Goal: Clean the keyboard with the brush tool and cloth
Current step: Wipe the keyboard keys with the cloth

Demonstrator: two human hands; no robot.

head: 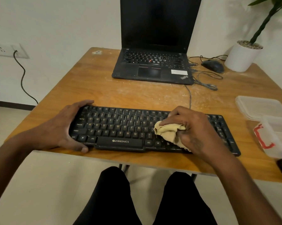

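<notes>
Hands (68, 127) on keyboard (120, 127), laptop (153, 65) beyond.

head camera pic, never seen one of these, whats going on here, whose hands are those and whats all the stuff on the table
This is one picture from a camera worn on a person's head, looking down at their own two bare hands; no robot is involved. The legs at the bottom are theirs. On the wooden table lies a black keyboard. The left hand grips its left end to steady it. The right hand holds a bunched tan cloth on the keys. Behind stand an open laptop with a dark screen, a black mouse and a white plant pot. At the right edge sit clear plastic containers. I cannot pick out a brush.
</notes>
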